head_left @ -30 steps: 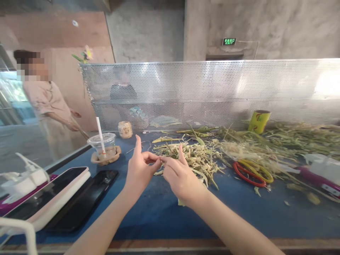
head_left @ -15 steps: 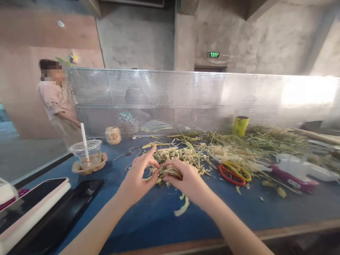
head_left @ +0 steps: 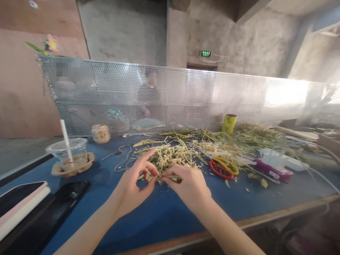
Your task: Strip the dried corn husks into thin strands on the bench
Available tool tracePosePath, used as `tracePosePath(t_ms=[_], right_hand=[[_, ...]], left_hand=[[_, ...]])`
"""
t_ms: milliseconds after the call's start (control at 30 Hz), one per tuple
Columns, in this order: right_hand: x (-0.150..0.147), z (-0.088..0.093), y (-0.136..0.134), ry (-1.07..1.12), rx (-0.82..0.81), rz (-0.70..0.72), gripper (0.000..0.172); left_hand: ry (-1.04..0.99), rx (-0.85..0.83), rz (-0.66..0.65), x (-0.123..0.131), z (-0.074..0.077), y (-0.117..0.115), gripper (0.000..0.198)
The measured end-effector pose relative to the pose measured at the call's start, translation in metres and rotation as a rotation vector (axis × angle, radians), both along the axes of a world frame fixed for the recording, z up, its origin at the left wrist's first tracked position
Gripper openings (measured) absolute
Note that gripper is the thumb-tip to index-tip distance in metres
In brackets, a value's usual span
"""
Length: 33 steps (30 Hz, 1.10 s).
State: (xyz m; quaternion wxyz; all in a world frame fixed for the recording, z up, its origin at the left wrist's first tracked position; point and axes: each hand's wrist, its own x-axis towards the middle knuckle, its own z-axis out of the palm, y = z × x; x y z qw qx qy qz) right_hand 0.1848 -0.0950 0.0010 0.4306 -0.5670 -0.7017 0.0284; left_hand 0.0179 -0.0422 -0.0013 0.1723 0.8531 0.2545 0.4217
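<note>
Head view: two bare hands meet above a blue table. A slim green strip of plant lies in the right hand, between thumb and bent forefinger, its long axis running roughly sideways, from the fingertips back towards the palm. The right fingers are closed on it. From the opposite side comes the left hand, thumb and forefinger curved into an arch, their tips close together just beside the strip's left end; whether they pinch that end or merely neighbour it I cannot tell from where I stand, the tips being small and blurred. Relation to note: the strip lies to the right of the left fingertips and within the right fingers, so the right hand is the nearer. The two sets of fingertips face each other almost head-on along its length; in my judgement, any joint action of the hands turns on that line. Just beyond the fingers spreads a heap of pale, knotted plant pieces. Farther right, a red loop and a yellow loop overlap on the table.
</note>
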Motion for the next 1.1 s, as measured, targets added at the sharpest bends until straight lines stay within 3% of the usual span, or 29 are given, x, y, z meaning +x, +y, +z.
tracePosePath(t_ms=[133,267,433,567,700,867,1000,1100], right_hand=[[-0.002,-0.002,-0.004,-0.245,0.118,-0.057,0.002],[-0.003,-0.005,-0.007,-0.347,0.185,-0.074,0.004],[0.001,-0.005,-0.012,-0.383,0.222,-0.090,0.011],[0.005,-0.003,-0.019,-0.420,0.257,-0.083,0.021],[0.011,-0.002,-0.028,-0.432,0.269,-0.110,0.020],[0.027,-0.005,-0.040,-0.351,0.088,-0.149,0.012],[0.047,-0.011,-0.043,-0.056,-0.188,-0.101,0.009],[0.067,-0.013,-0.040,0.170,-0.301,0.047,0.008]], left_hand=[[-0.042,-0.126,-0.137,-0.001,0.001,-0.003,0.061],[-0.069,-0.068,-0.102,0.000,-0.002,0.000,0.092],[-0.172,-0.298,-0.145,0.005,0.000,-0.001,0.079],[-0.246,-0.508,-0.203,0.011,0.005,-0.002,0.088],[-0.174,-0.557,-0.245,0.020,0.009,-0.004,0.086],[0.051,-0.327,-0.249,0.035,0.011,-0.009,0.071],[0.308,0.127,-0.329,0.050,0.007,-0.011,0.059],[0.392,0.419,-0.393,0.061,0.003,-0.013,0.054]])
